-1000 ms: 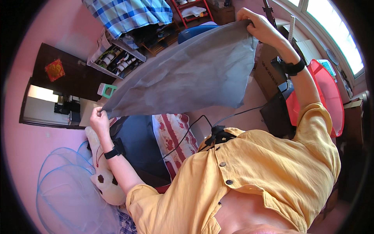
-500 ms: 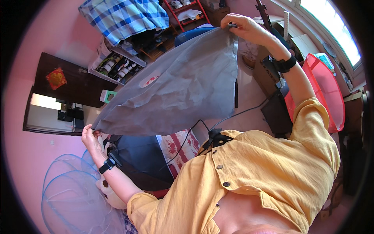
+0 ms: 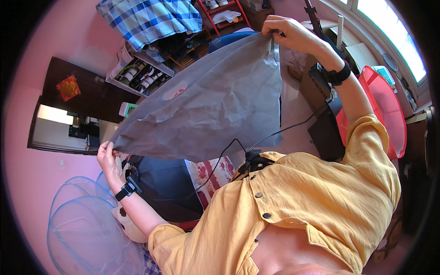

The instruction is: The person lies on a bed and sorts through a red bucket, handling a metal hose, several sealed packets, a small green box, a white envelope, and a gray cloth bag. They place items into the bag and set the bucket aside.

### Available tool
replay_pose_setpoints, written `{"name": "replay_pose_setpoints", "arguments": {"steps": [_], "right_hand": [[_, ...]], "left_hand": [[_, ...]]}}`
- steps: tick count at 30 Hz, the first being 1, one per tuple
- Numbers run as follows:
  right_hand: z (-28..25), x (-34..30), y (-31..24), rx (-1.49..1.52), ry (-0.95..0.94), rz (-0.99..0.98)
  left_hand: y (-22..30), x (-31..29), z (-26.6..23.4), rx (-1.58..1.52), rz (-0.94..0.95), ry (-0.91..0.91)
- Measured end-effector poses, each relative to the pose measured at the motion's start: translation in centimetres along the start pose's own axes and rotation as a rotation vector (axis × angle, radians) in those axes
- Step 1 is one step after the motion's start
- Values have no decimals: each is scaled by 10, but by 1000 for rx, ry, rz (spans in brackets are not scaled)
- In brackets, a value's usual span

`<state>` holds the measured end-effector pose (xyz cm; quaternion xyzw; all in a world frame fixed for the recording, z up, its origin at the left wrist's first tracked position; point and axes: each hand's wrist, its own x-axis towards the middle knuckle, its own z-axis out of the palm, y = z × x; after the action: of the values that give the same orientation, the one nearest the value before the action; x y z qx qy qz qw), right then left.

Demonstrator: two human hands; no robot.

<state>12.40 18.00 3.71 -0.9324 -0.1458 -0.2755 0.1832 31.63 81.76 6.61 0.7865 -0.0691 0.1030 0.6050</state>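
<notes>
A large, creased sheet of thin grey cloth (image 3: 206, 101) hangs stretched out in front of me. It carries a small oval spot of white and red; I cannot tell whether this is a print or an opening. My left hand (image 3: 107, 156) is closed on the cloth's lower left corner, thumb and fingers pinched together. Farther away and higher, my right hand (image 3: 289, 34) pinches the upper right corner with bent fingers. The lower edge droops loosely between the two grips, and the cloth hides part of the floor behind it.
A black cable (image 3: 293, 129) runs from my chest to the right. Below the cloth lie a dark blue cover (image 3: 160, 178) and red-and-white patterned fabric (image 3: 215, 172). A pink mesh basket (image 3: 385, 114) stands right, a blue-rimmed mesh (image 3: 87, 229) left, and a shoe rack (image 3: 142, 75) behind.
Both hands keep their grip on the cloth corners. The right hand's fingers have curled a little more, and the cloth's right part has shifted slightly. The view has tilted a little.
</notes>
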Motion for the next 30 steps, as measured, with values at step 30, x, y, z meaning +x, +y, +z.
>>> {"name": "replay_pose_setpoints", "arguments": {"steps": [30], "right_hand": [[-26, -42, 74, 416, 47, 499]], "left_hand": [[-1, -19, 9, 379, 281, -89]]}}
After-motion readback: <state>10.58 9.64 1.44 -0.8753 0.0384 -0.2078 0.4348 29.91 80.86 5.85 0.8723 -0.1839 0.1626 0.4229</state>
